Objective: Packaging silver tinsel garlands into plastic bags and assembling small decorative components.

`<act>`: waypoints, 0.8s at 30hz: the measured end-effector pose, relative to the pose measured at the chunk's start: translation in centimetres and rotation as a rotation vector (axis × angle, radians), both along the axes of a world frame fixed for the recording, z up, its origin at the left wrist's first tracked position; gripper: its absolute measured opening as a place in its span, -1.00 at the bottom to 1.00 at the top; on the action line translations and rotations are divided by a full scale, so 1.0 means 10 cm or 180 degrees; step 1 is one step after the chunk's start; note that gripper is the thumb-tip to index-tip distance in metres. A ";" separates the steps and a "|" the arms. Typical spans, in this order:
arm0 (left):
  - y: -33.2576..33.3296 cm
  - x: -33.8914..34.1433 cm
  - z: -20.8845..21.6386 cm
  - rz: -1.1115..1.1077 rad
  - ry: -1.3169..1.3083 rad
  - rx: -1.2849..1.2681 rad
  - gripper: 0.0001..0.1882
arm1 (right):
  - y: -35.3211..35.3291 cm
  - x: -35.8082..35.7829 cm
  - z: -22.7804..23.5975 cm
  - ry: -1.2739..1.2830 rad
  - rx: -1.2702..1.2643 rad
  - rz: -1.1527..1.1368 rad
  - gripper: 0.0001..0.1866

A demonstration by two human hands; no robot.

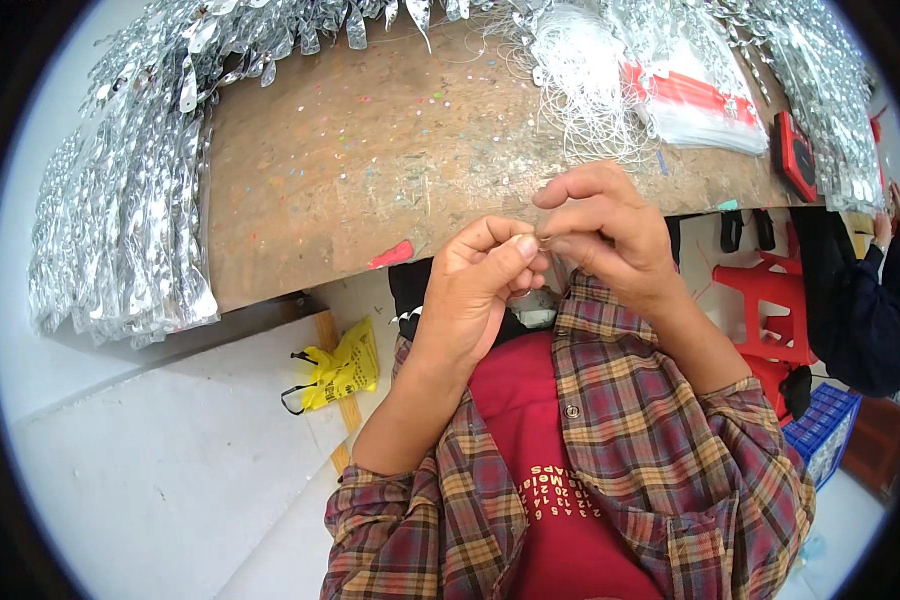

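Just past the table's near edge, my two hands meet in front of my chest. My left hand [482, 270] is closed in a pinch, thumb against the curled fingers. From the right, my right hand [615, 235] reaches in with its thumb and a fingertip together at the left hand's pinch, the index finger bent above. A thin light strand seems to show between the fingertips, too small to name. Farther off on the table lies a loose tangle of thin white cord [585, 85].
Silver foil strips hang in a thick bundle over the table's left end [155, 220] and in another bundle at the right [820, 110]. Clear plastic bags with red bands [700, 100], a red-black device [794, 157], and a red scrap [391, 255] lie on the wooden table [370, 150].
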State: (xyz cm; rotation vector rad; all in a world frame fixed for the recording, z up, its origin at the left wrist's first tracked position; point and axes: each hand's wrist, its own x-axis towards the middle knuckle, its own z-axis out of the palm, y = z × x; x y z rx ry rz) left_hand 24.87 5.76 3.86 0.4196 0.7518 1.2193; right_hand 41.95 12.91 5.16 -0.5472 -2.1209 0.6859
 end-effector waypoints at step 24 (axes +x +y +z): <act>-0.05 0.09 0.10 0.0404 0.1331 0.0215 -0.87 | -0.11 0.01 -0.02 -0.0190 -0.0506 -0.0533 -0.96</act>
